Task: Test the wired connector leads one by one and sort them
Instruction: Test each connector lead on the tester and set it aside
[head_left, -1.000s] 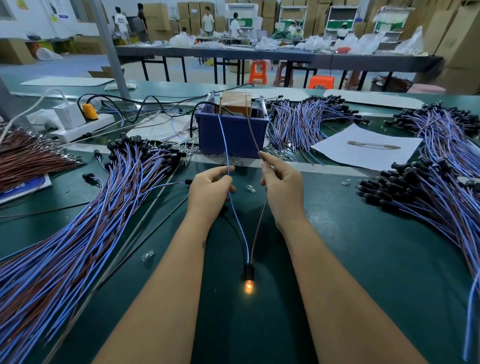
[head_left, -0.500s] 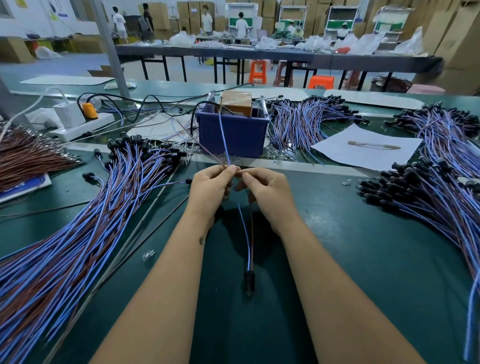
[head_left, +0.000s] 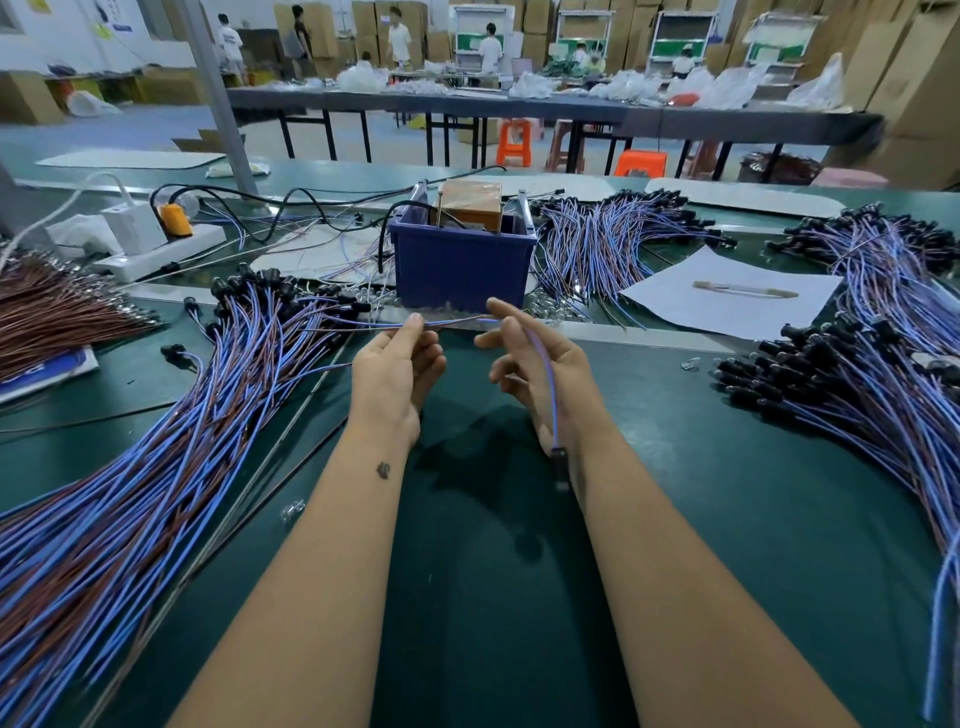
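- Fingers (head_left: 415, 325) of the left hand (head_left: 396, 370) pinched a thin blue-and-brown wired lead (head_left: 546, 374) above the green worktop (head_left: 727, 509).
- Right hand (head_left: 540, 371) fingers pinched it too; its black connector (head_left: 560, 467) hung beside that wrist.

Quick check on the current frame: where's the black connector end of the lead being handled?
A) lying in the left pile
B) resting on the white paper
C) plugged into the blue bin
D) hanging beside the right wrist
D: the lead runs from the left hand across to the right hand, then drops past the palm, its black connector dangling by the right wrist, clear of the blue bin.
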